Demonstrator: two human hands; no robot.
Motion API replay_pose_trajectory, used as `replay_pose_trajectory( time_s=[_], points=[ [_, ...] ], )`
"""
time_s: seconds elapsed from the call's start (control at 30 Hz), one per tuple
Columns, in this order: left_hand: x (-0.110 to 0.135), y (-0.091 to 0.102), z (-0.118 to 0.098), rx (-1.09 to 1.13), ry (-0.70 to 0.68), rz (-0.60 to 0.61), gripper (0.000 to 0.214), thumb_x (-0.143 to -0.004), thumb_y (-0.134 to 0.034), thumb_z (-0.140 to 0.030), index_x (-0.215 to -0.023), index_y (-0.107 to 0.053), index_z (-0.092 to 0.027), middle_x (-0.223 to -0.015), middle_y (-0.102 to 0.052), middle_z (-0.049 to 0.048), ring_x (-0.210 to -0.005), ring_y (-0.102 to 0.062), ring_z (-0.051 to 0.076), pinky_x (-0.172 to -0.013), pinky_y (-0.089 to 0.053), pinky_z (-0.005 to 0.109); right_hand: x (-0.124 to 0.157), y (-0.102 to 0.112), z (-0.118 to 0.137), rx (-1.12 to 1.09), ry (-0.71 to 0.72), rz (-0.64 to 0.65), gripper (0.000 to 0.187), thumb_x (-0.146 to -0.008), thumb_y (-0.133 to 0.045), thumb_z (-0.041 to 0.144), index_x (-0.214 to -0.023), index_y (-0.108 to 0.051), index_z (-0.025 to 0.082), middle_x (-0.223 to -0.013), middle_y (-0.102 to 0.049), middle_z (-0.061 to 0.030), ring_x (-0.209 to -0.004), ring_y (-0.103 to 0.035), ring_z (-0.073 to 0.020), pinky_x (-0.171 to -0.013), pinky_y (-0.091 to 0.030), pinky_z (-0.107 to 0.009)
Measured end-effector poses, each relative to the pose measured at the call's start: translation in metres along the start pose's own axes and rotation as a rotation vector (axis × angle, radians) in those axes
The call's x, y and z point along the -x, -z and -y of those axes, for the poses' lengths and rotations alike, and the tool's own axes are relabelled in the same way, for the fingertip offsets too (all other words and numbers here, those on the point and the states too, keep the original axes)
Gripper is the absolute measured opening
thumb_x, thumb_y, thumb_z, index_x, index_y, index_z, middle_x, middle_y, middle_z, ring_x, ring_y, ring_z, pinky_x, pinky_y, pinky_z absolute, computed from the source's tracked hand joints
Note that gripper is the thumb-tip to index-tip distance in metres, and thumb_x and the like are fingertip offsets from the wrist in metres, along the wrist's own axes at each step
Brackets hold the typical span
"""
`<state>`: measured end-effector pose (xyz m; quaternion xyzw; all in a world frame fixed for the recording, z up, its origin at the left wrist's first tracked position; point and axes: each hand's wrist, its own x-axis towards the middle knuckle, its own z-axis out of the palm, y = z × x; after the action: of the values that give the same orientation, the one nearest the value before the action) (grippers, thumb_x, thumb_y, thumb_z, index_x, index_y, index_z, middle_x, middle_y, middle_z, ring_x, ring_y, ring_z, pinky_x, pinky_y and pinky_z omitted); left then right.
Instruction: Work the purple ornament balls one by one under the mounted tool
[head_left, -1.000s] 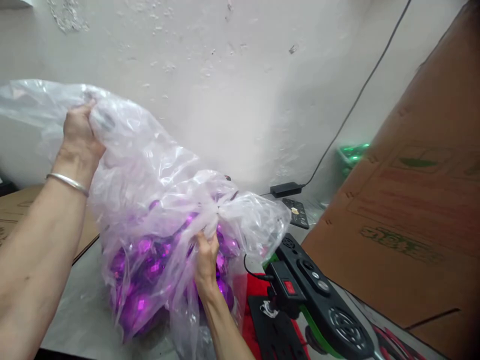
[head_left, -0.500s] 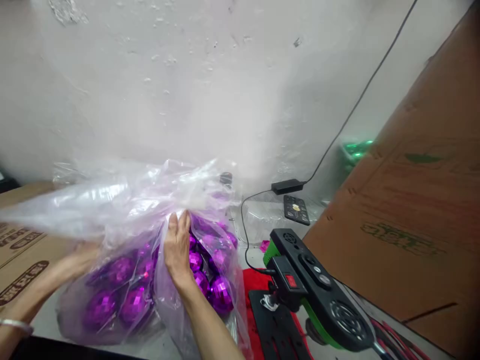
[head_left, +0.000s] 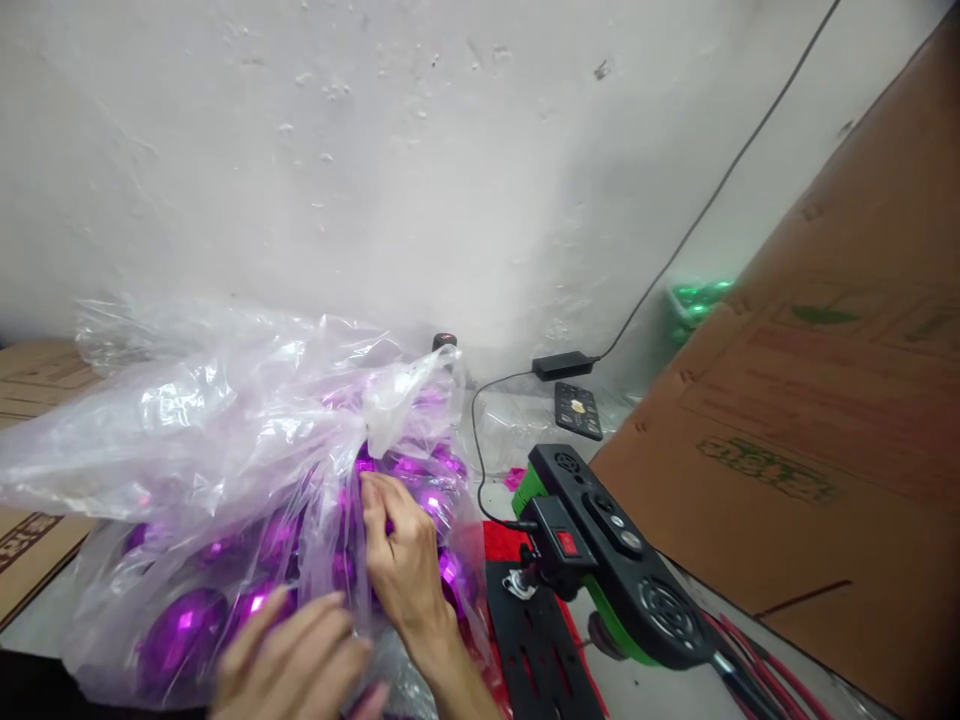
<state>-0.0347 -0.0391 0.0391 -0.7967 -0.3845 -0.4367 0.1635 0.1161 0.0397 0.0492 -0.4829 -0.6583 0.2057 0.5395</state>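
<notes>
A large clear plastic bag [head_left: 225, 430] lies in front of me, filled with shiny purple mirror-faceted balls [head_left: 184, 635]. Its loose plastic is bunched toward the back and left. At the bag's opening, my right hand [head_left: 405, 560] has its fingers curled in, pinching the plastic beside several balls; the fingertips are partly hidden. My left hand [head_left: 292, 660] is low in front of the bag, smeared by motion. Its fingers are stretched and apart, and nothing shows in them.
To the right, a black and green device [head_left: 622, 560] with a red switch stands on a black slotted plate [head_left: 536, 640] over red cloth. A cable runs to a black power adapter [head_left: 562, 365]. Large cardboard box [head_left: 810, 420] at right; another cardboard piece [head_left: 45, 375] at left.
My left hand has come from the bag's left side to its front. My right hand has shifted down and right, its fingers now curled. The raised plastic has settled.
</notes>
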Motion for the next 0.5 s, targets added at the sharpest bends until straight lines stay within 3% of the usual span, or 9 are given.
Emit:
replay_pose_trajectory(
  time_s=[0.1, 0.17, 0.23, 0.37, 0.5],
  points=[
    [0.014, -0.035, 0.008, -0.027, -0.118, 0.151, 0.021, -0.095, -0.067, -0.032, -0.112, -0.079, -0.033, -0.104, -0.084, 0.0036, -0.106, -0.077, 0.027, -0.127, -0.04, 0.051, 0.039, 0.006, -0.026, 0.136, -0.003, -0.117, 0.046, -0.11, -0.038, 0.038, -0.131, -0.076, 0.024, -0.133, -0.076, -0.0137, -0.129, -0.07, -0.0274, -0.11, -0.053, -0.045],
    [0.031, -0.053, 0.024, -0.141, -0.026, 0.236, 0.034, -0.094, -0.066, -0.036, -0.123, -0.077, -0.025, -0.125, -0.081, 0.0133, -0.125, -0.071, 0.037, -0.131, -0.024, 0.064, 0.061, 0.005, -0.05, 0.221, -0.095, -0.154, 0.049, -0.109, -0.039, 0.043, -0.14, -0.071, 0.024, -0.145, -0.07, -0.016, -0.141, -0.061, -0.0331, -0.115, -0.048, -0.055],
    [0.052, -0.063, 0.043, -0.268, 0.091, 0.321, 0.049, -0.091, -0.069, -0.036, -0.137, -0.071, -0.023, -0.143, -0.072, 0.0203, -0.135, -0.064, 0.043, -0.127, -0.018, 0.075, 0.073, 0.001, -0.072, 0.244, -0.186, -0.154, 0.058, -0.108, -0.039, 0.052, -0.146, -0.066, 0.018, -0.153, -0.063, -0.0212, -0.149, -0.052, -0.0391, -0.117, -0.043, -0.063],
    [0.082, -0.065, 0.073, -0.377, 0.162, 0.491, 0.072, -0.083, -0.08, -0.035, -0.151, -0.06, -0.024, -0.152, -0.064, 0.0232, -0.139, -0.061, 0.044, -0.123, -0.029, 0.073, 0.059, -0.01, -0.102, 0.216, -0.31, -0.203, 0.077, -0.105, -0.033, 0.064, -0.152, -0.058, 0.009, -0.155, -0.058, -0.0275, -0.154, -0.046, -0.0405, -0.12, -0.038, -0.063],
    [0.078, -0.064, 0.087, -0.424, 0.07, 0.473, 0.077, -0.082, -0.085, -0.041, -0.151, -0.061, -0.018, -0.148, -0.067, 0.0241, -0.134, -0.065, 0.043, -0.119, -0.038, 0.063, 0.016, -0.014, -0.118, 0.184, -0.295, -0.215, 0.075, -0.108, -0.025, 0.057, -0.155, -0.054, 0.007, -0.153, -0.061, -0.0257, -0.15, -0.052, -0.0328, -0.122, -0.039, -0.053]
  ],
)
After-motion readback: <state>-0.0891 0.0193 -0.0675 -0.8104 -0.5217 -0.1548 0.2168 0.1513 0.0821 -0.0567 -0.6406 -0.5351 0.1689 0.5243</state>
